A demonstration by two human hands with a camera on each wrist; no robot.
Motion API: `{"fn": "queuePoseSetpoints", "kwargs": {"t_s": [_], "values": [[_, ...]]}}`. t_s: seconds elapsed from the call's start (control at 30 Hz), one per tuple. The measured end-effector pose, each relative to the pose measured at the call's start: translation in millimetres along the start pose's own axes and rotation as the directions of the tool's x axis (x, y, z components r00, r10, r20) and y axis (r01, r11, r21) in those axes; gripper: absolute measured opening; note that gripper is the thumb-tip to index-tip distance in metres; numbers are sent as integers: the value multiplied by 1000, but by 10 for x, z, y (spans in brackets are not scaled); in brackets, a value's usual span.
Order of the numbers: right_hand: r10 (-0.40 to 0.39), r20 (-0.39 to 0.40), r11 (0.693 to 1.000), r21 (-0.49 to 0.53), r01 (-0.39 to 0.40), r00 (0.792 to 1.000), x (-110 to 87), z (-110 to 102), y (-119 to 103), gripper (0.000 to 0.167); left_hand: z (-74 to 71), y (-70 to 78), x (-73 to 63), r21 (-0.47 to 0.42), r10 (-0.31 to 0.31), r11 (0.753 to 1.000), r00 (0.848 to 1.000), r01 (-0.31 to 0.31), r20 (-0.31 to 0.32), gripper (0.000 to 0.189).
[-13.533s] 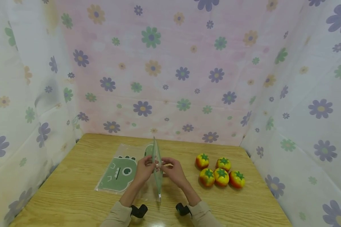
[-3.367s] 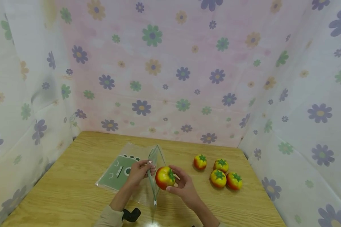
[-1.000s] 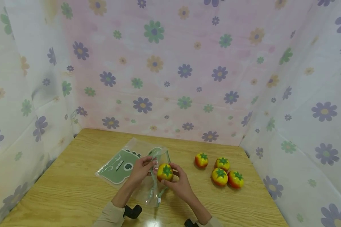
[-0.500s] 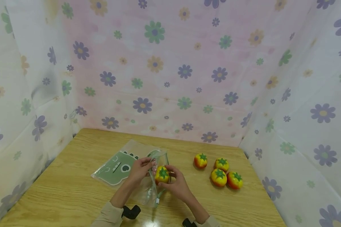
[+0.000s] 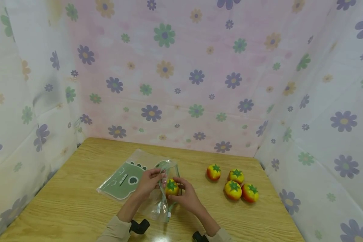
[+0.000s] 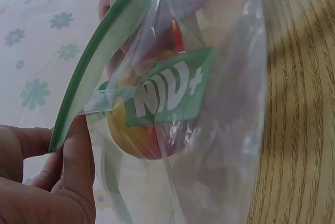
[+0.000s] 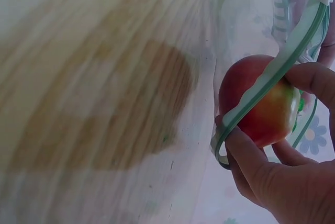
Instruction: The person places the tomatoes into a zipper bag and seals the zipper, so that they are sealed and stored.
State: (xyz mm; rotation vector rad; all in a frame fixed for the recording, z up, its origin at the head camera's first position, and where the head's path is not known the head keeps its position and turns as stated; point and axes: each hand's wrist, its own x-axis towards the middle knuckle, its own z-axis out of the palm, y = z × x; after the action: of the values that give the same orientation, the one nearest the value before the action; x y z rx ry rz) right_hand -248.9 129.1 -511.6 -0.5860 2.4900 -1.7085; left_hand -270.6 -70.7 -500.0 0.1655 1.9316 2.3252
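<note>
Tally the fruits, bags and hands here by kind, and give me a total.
Red-and-yellow fruits: 5
Clear bag: 1
Hands: 2
Total: 8

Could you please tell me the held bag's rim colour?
The rim is green, clearest in the left wrist view.
</note>
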Motion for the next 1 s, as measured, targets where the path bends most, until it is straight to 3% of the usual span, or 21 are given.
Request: {"fn": "queuePoseSetpoints", "kwargs": {"t_s": [0.23, 0.67, 1.0], "values": [[52, 40, 999, -11, -51, 998, 64, 28, 37, 65, -7, -17, 20, -14, 1, 1000, 1000, -1, 14, 40], [67, 88, 997, -55, -62, 994, 72, 22, 17, 67, -14, -13, -6, -10, -7, 1000, 1000, 6, -16, 41], [76, 154, 997, 19, -79, 985, 59, -11, -9, 64, -30, -42, 13, -34, -8, 999, 1000, 8, 4, 39]]}}
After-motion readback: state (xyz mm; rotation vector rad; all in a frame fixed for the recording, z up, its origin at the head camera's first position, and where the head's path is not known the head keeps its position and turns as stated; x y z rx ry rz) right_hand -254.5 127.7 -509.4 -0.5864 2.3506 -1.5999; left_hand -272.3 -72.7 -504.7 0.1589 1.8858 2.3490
